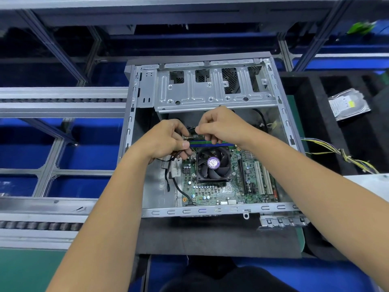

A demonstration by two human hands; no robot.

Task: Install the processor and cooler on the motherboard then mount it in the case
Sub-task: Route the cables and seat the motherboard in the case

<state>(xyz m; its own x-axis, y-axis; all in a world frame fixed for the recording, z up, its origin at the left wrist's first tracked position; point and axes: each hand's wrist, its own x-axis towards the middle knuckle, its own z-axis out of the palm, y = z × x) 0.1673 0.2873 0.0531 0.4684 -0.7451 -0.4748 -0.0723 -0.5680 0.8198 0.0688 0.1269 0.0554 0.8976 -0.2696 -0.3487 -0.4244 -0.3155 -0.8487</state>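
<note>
Two hands are working close together at the far edge of the motherboard (219,186), which is already lying inside the open case (210,211) with the cooler fan (213,164) seated on it; the left hand (168,142) is curling its fingers round a bundle of thin black cables (179,184), and the right hand (223,127) is pinching something small just above the memory slots (210,143), though what it is holding is too hidden to tell.

Several risks are showing, as a judgement; the loose cables are trailing down beside the fan and could be drawn into its blades or trapped under the board edge if the left hand is letting them slip; a connector pushed in crooked near the slots could be bending pins, because both hands are covering the spot and the person is seeing little of it; the right forearm is passing low over the board and could be knocking its components.

Around the case, the drive cage (214,89) is overhanging the far end and is crowding the space where the hands are working; a yellow and black wire loom (345,154) is spilling out to the right over a black foam tray (311,114); a hard drive (347,105) is lying in that tray, well apart; roller conveyor rails (42,225) are running along the left of the surface.
</note>
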